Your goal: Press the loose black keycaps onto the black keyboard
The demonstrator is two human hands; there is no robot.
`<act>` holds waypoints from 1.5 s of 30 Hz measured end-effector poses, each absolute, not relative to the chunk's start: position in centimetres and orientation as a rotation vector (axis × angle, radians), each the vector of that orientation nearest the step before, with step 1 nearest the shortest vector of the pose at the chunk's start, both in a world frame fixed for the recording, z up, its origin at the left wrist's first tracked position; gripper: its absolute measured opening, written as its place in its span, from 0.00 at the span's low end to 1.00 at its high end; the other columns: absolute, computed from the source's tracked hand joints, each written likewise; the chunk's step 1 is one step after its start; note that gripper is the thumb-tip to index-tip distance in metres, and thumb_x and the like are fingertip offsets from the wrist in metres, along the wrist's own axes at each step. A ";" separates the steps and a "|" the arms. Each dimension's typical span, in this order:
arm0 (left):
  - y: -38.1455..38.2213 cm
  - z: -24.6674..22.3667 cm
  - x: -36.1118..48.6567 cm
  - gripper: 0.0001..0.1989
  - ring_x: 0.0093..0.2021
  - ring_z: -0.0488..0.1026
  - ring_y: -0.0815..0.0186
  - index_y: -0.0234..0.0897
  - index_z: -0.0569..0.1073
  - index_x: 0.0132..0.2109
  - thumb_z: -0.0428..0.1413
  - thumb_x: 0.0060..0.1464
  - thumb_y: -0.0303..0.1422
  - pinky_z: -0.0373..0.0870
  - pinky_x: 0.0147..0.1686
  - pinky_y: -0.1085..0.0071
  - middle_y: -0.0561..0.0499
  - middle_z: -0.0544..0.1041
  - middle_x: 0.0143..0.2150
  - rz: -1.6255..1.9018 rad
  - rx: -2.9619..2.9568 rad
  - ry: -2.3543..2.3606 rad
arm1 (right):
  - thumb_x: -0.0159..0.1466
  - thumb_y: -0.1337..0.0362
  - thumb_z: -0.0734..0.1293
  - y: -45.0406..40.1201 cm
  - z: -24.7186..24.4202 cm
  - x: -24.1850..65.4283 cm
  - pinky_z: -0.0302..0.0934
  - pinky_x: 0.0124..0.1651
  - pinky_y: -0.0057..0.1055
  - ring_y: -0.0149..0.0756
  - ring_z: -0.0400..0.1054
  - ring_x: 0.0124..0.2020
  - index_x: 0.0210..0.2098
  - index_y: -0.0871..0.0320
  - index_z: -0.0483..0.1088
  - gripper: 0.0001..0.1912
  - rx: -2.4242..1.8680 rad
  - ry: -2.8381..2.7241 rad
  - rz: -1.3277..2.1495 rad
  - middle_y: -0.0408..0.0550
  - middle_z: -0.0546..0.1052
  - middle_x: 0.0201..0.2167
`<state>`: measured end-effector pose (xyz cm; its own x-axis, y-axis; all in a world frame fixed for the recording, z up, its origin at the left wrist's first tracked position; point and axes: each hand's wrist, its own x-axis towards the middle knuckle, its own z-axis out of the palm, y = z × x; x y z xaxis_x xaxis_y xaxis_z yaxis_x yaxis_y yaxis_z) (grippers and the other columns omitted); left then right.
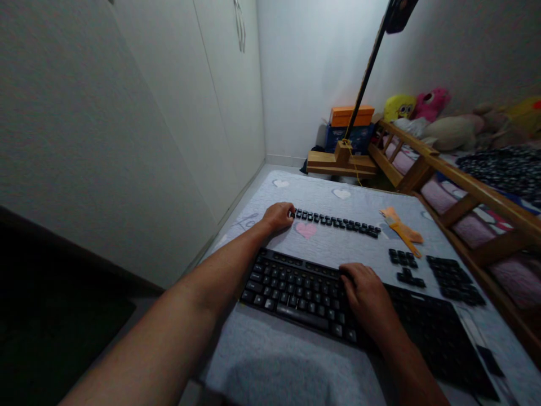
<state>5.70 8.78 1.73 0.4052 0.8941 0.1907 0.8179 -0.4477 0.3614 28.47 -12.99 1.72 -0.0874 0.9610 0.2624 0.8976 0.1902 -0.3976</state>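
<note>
A black keyboard (304,293) lies across the cloth in front of me; keys fill its left part, while the right part looks dark and bare. At the left end of two loose rows of black keycaps (333,221), the fingers of my left hand (279,216) are closed around a keycap (291,214). My right hand (366,290) rests over the keyboard near its top edge, fingers bent together with thumb near index finger. Whatever lies between those fingertips is hidden. More loose keycaps (403,258) sit to the right, beside a larger block of keycaps (454,280).
A brush with an orange handle (406,239) lies on an orange cloth (401,223) at the right. White cabinet doors (190,113) run along the left. A wooden bed rail (456,175) borders the right. Beyond the table stands a pole on a wooden base (338,160).
</note>
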 end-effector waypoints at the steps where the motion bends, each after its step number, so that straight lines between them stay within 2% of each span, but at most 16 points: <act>1: 8.7 1.8 5.5 0.13 0.34 0.72 0.64 0.37 0.77 0.42 0.56 0.48 0.28 0.67 0.36 0.71 0.49 0.77 0.34 0.550 2.448 1.510 | 0.66 0.67 0.58 -13.0 1.7 28.5 0.60 0.48 0.40 0.43 0.68 0.44 0.41 0.58 0.71 0.11 -1.739 -2.007 0.181 0.52 0.76 0.41; 7: 7.6 2.7 3.3 0.11 0.34 0.71 0.66 0.36 0.76 0.39 0.56 0.45 0.27 0.67 0.37 0.71 0.52 0.74 0.32 0.667 2.466 1.408 | 0.65 0.67 0.58 -13.0 1.7 28.6 0.60 0.47 0.40 0.43 0.67 0.42 0.40 0.58 0.72 0.11 -1.739 -2.006 0.161 0.52 0.76 0.39; 11: 5.0 4.5 1.9 0.09 0.34 0.70 0.68 0.35 0.75 0.37 0.57 0.44 0.27 0.67 0.36 0.72 0.50 0.73 0.37 0.768 2.436 1.326 | 0.65 0.66 0.58 -12.9 1.6 28.8 0.61 0.46 0.40 0.42 0.67 0.41 0.39 0.58 0.72 0.11 -1.741 -2.017 0.152 0.52 0.76 0.39; 14: 2.5 5.8 1.1 0.09 0.27 0.68 0.72 0.35 0.74 0.37 0.56 0.45 0.25 0.65 0.31 0.74 0.53 0.73 0.32 0.749 2.279 1.348 | 0.64 0.66 0.59 -12.8 1.5 28.9 0.61 0.46 0.39 0.43 0.68 0.42 0.40 0.58 0.72 0.11 -1.743 -2.023 0.152 0.52 0.76 0.39; 18: -0.6 6.5 0.1 0.07 0.26 0.68 0.72 0.36 0.74 0.36 0.57 0.46 0.26 0.63 0.29 0.75 0.55 0.72 0.27 0.687 2.158 1.336 | 0.64 0.65 0.59 -12.7 1.4 29.0 0.61 0.47 0.40 0.42 0.68 0.41 0.39 0.57 0.72 0.10 -1.719 -2.034 0.144 0.51 0.76 0.38; 27: -3.4 5.3 -1.1 0.09 0.27 0.67 0.72 0.36 0.75 0.38 0.56 0.46 0.25 0.63 0.30 0.75 0.54 0.74 0.30 0.717 2.022 1.294 | 0.63 0.66 0.60 -12.7 1.4 29.0 0.61 0.48 0.40 0.44 0.68 0.42 0.40 0.59 0.72 0.10 -1.744 -2.066 0.144 0.53 0.76 0.40; 35: -3.3 3.7 -2.3 0.12 0.24 0.63 0.72 0.33 0.75 0.41 0.58 0.47 0.29 0.59 0.26 0.76 0.57 0.66 0.23 0.615 1.768 1.219 | 0.64 0.65 0.60 -12.8 1.4 28.9 0.61 0.47 0.40 0.44 0.67 0.41 0.39 0.58 0.71 0.09 -1.727 -2.061 0.123 0.52 0.76 0.39; 41: -3.2 3.6 -3.3 0.11 0.26 0.63 0.72 0.35 0.76 0.40 0.58 0.46 0.30 0.58 0.28 0.75 0.57 0.66 0.24 0.595 1.851 1.209 | 0.64 0.65 0.60 -12.8 1.3 28.9 0.61 0.46 0.40 0.44 0.67 0.42 0.40 0.58 0.71 0.09 -1.729 -2.074 0.116 0.53 0.76 0.40; 45: -3.3 3.8 -3.6 0.10 0.30 0.65 0.71 0.36 0.76 0.38 0.59 0.44 0.29 0.61 0.31 0.75 0.55 0.70 0.30 0.576 1.893 1.167 | 0.63 0.66 0.61 -12.7 1.4 28.9 0.61 0.47 0.40 0.44 0.67 0.42 0.40 0.58 0.71 0.09 -1.741 -2.081 0.122 0.52 0.76 0.39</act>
<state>-3.63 -3.27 3.78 0.4658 0.8842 -0.0355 0.5093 -0.2351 0.8279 28.91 -12.74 1.35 -0.1259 0.9570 0.2614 0.9199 0.2113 -0.3304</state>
